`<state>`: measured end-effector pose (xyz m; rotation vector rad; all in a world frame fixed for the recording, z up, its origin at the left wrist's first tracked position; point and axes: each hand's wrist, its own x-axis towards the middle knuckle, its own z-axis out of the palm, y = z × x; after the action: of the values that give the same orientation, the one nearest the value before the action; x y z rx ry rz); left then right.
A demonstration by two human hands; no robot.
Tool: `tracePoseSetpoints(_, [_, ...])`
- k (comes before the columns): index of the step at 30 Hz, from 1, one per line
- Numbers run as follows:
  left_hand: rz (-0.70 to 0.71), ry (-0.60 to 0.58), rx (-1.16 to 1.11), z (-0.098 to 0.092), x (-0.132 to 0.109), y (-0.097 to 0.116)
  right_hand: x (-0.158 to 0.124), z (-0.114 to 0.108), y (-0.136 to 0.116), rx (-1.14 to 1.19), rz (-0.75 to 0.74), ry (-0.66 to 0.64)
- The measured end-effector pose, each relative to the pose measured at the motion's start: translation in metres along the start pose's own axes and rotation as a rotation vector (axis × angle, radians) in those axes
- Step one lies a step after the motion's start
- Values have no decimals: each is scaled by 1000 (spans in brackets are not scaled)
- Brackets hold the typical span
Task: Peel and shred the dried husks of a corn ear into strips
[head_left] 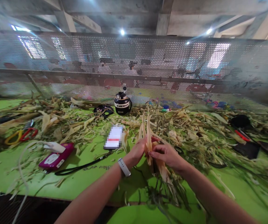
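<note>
Both of my hands are around a bunch of dry, pale corn husks (pixel 149 144) above the green table, its long strips pointing up and away from me. My left hand (pixel 138 151) is closed around the bunch from the left, a light watch band at the wrist. From the right, my right hand (pixel 165 154) pinches the husks with thumb and fingers. Loose husk strips (pixel 168 179) hang below my right hand toward the table's front edge. The inner fingers of both hands are partly hidden by the husks.
A phone (pixel 114 137) with a black strap lies left of my hands. Farther left are a purple power bank (pixel 56 157) with a white cable and scissors (pixel 21 135). A black jug (pixel 122 103) stands before a perforated metal screen (pixel 82 56). Husk scraps (pixel 192 127) litter the green table (pixel 82 183).
</note>
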<state>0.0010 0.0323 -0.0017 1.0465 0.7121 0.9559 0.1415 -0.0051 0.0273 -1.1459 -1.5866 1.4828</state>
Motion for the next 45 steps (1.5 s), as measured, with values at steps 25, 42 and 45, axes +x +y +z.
tracePoseSetpoints(25, [258, 41, 301, 0, -9, 0, -1, -4, -5, 66, 89, -74])
tracePoseSetpoints(42, [181, 274, -172, 15, -7, 2, 1, 2, 1, -13, 51, -88])
tracePoseSetpoints(45, [156, 291, -276, 16, -5, 7, 1, 2, 2, -42, 38, -82])
